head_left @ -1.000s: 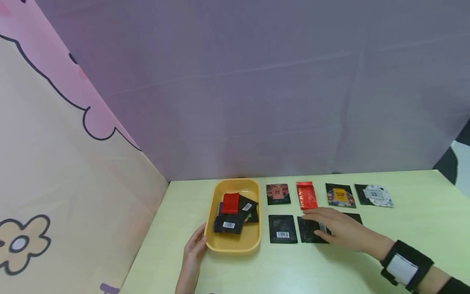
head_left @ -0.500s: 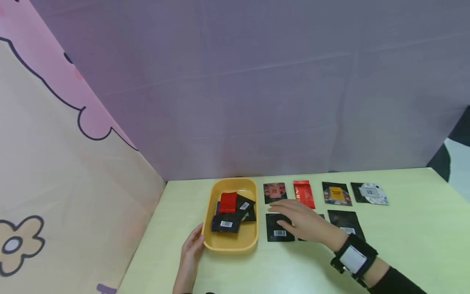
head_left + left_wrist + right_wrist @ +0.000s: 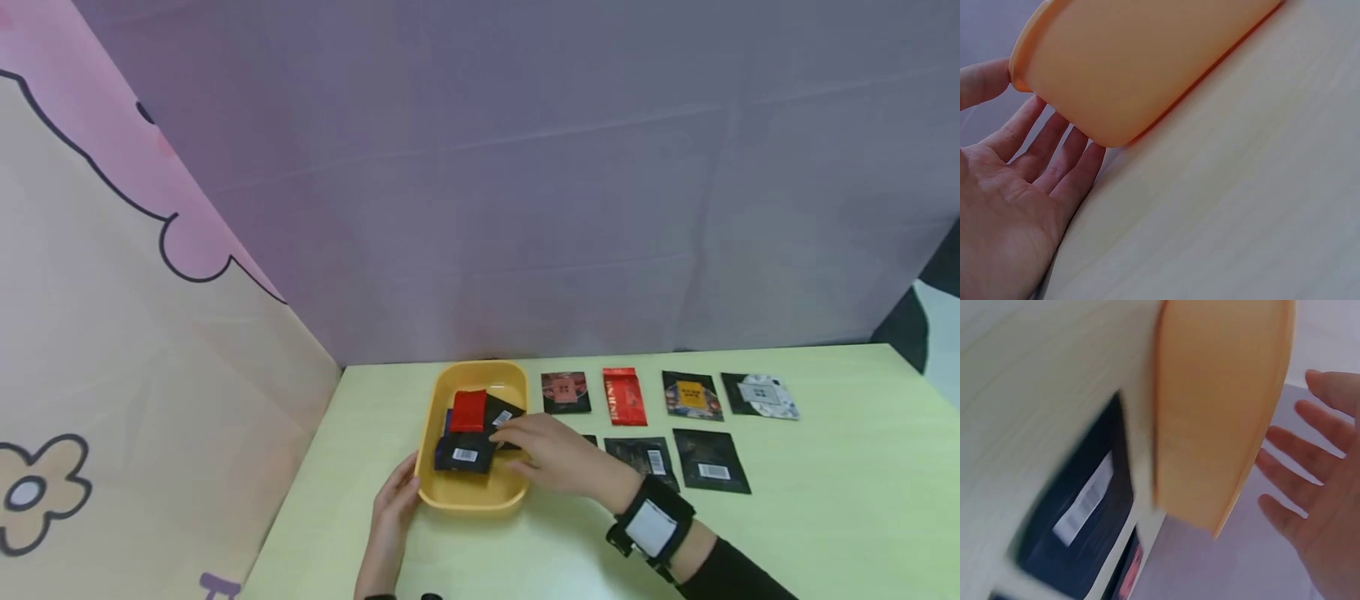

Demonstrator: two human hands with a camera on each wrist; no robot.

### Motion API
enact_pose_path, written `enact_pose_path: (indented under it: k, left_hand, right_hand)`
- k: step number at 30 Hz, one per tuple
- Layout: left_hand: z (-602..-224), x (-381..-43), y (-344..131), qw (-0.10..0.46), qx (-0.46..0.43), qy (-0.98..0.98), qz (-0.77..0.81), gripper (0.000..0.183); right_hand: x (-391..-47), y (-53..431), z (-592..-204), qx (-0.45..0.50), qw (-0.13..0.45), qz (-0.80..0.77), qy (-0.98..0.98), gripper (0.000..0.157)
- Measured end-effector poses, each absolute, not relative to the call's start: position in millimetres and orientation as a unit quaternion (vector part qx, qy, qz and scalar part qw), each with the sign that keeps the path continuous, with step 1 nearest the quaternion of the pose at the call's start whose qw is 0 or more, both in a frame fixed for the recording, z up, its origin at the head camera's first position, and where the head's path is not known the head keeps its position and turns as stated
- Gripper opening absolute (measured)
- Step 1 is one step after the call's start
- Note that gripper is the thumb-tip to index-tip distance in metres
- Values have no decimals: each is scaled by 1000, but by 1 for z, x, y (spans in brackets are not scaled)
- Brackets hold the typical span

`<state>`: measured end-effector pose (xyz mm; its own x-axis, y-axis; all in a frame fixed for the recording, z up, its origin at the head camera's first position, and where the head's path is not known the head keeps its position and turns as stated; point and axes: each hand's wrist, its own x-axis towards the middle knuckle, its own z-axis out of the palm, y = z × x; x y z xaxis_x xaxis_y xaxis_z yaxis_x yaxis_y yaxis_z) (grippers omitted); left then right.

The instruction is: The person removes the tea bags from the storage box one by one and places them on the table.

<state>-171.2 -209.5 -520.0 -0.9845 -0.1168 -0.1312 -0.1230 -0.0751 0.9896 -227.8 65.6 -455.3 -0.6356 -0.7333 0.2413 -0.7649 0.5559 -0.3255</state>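
A yellow tray (image 3: 480, 505) sits on the table, holding a red packet (image 3: 468, 411), a black packet (image 3: 448, 454) with a barcode label and other dark packets under them. My left hand (image 3: 392, 517) is at the tray's near left corner; in the left wrist view its fairly straight fingers touch the outer wall and the thumb lies at the rim. Over the tray's right side, my right hand (image 3: 558, 454) reaches in from the right with fingers spread. The right wrist view shows this hand (image 3: 1329, 469) holding nothing, above the rim.
Right of the tray, a back row has a dark packet (image 3: 566, 393), a red packet (image 3: 624, 398), a yellow-labelled packet (image 3: 692, 398) and a black-and-white packet (image 3: 761, 395). In front lie black packets (image 3: 711, 461), one mostly hidden by my right hand. A grey curtain (image 3: 525, 208) hangs behind.
My right hand has moved left, from over the front row of black packets to over the tray, uncovering the packets it had hidden. My left hand has stayed at the tray's corner.
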Motion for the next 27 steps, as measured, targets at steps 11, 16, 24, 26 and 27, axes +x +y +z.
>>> enact_pose_path:
  k: [11, 16, 24, 26, 27]
  left_hand:
    - [-521, -172, -210, 1, -84, 679, 729, 54]
    - [-522, -172, -211, 1, -80, 675, 734, 54]
    - [-522, -173, -212, 1, -76, 675, 734, 54]
    - [-522, -173, -211, 1, -77, 675, 734, 53]
    - [-522, -173, -211, 1, -79, 675, 733, 54]
  right_hand:
    - [-227, 18, -447, 362, -64, 135, -920, 51]
    - [-231, 4, -445, 328, -94, 110, -933, 49]
    - [-242, -9, -442, 285, -142, 91, -943, 51]
    - [-244, -10, -440, 280, -149, 92, -944, 53]
    - [-244, -11, -439, 278, -151, 91, -944, 55]
